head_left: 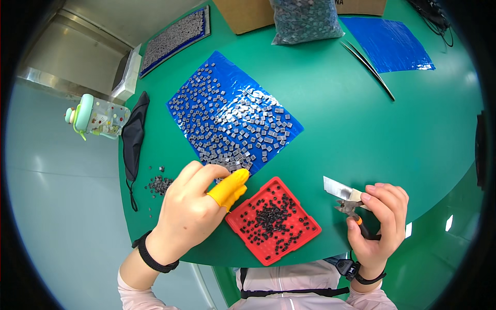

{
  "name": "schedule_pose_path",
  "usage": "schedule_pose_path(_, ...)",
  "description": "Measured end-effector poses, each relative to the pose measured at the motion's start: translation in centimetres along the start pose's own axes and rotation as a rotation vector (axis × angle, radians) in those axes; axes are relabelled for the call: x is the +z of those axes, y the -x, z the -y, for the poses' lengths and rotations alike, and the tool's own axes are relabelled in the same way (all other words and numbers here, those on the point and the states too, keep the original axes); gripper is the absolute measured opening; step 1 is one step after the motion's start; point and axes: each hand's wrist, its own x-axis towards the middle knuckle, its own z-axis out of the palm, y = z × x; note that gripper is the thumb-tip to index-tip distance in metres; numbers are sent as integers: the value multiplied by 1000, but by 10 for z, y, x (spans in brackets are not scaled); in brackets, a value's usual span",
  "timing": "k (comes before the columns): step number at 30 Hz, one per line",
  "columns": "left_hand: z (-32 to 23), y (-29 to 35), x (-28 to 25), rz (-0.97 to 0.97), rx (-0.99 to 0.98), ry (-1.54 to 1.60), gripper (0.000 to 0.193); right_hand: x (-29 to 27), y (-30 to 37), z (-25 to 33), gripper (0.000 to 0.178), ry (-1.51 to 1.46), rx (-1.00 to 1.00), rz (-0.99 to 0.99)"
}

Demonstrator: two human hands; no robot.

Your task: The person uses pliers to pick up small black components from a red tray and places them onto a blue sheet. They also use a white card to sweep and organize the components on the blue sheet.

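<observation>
A: Held items, counted?
B: Two, both in the right hand (380, 222), near the table's right front edge: one pair of metal cutters (349, 206) with orange-and-black handles, one flat steel blade (336, 187) with a cream handle. Fingers curled round both.
A: Left hand (188, 217)?
B: Fingers bent close together, yellow rubber finger covers (228, 189) on, at the near corner of one glossy blue plastic sheet (232, 72). Cannot tell whether anything is gripped.
A: Pieces?
B: Small grey square pieces (279, 110) on that sheet: well over a hundred. One square red plastic tray (247, 241) of small black bits (271, 218).
A: Further out?
B: One pair of steel tweezers (371, 70); one clear bulging bag (306, 23).
A: Surface, room?
B: Smooth green table (423, 134), curved edge; glossy green floor (439, 248) at right.
</observation>
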Motion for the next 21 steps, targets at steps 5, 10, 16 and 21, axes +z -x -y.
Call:
schedule_pose_path(5, -3, 9, -19, -47, -157, -48, 34, 0, 0, -1, 43, 1, 2, -2)
schedule_pose_path(10, -6, 35, -25, 0, -311, 47, 34, -1, 0, 1, 43, 18, 9, 14)
schedule_pose_path(16, -10, 19, -10, 114, -129, 32, 40, 0, -1, 3, 42, 44, 3, 21)
schedule_pose_path(21, -10, 20, 0, 153, -86, 10, 40, 3, 0, 5, 42, 44, 5, 15)
